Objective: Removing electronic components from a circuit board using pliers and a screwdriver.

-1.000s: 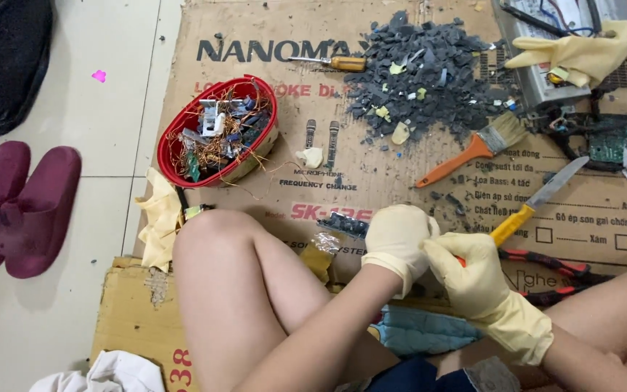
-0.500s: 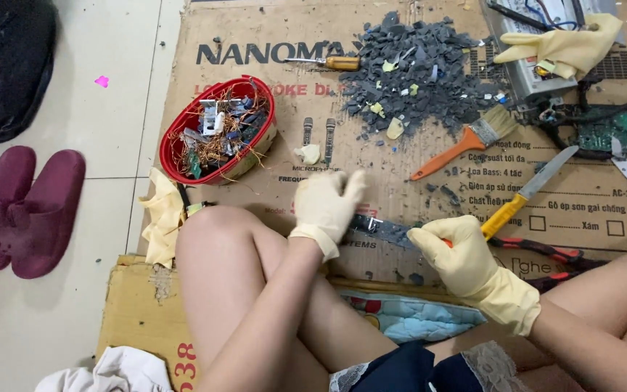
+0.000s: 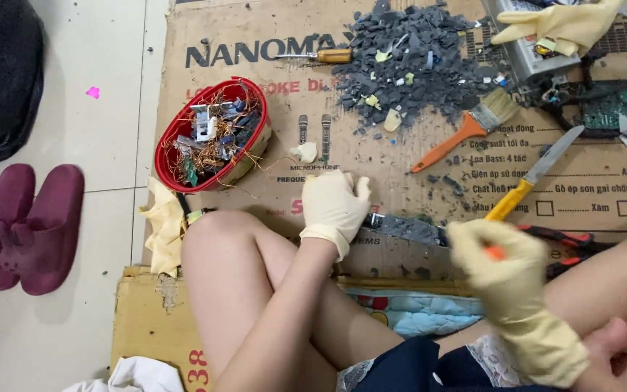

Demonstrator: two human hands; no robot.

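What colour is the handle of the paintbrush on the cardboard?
The paintbrush has an orange handle and pale bristles, seen clearly in the head view.

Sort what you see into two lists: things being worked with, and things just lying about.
In use: left hand pressed on the cardboard sheet; right hand gripping an orange-handled tool; dark metal strip between them.

Lying about: red basket, paintbrush, knife, slippers, screwdriver.

- I have one view only, from the camera on the person's head
- It looks steeply down and a little forward over the bent knees onto the cardboard sheet (image 3: 415, 189) spread on the floor
- It sits near: the left hand (image 3: 333, 205) and right hand (image 3: 498, 258) fill the lower middle
- The tiled floor (image 3: 103, 123) runs along my left edge
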